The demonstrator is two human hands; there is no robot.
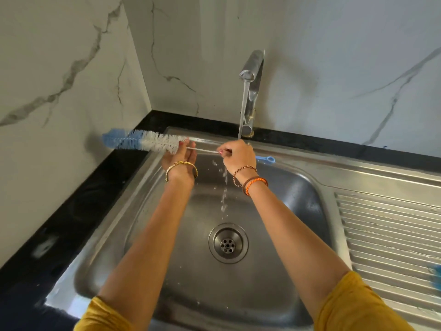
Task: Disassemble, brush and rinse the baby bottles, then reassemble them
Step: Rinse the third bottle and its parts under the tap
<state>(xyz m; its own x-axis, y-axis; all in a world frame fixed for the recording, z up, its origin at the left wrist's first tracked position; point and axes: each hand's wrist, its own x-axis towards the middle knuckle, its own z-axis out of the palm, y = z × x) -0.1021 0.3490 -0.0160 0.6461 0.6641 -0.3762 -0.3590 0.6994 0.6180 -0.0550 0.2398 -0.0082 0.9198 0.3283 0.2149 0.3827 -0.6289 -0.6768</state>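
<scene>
A: Item one, largest: stainless steel sink [298, 187], single basin with a ribbed drainboard [386, 235] on the right and a drain [228, 242] at centre. No baby bottles in view.

B: Item two?

A: Faucet [251, 68] at the back rim, running; the stream lands on the right hand [236, 156] and spills down into the basin.

B: And the tool?

A: Bottle brush [143, 143], blue and white bristles, wire stem, blue loop handle. It lies level across the basin's back edge, bristle end out over the black counter [71, 199]. The right hand pinches the stem near the handle, fingers curled round it. The left hand [180, 156] is open, palm up, fingers straight under the base of the bristles, gripping nothing.

B: Handling note?

A: Judgement only: the bristles sit left of the stream, so the brush likely wants sliding right and turning under the water
</scene>
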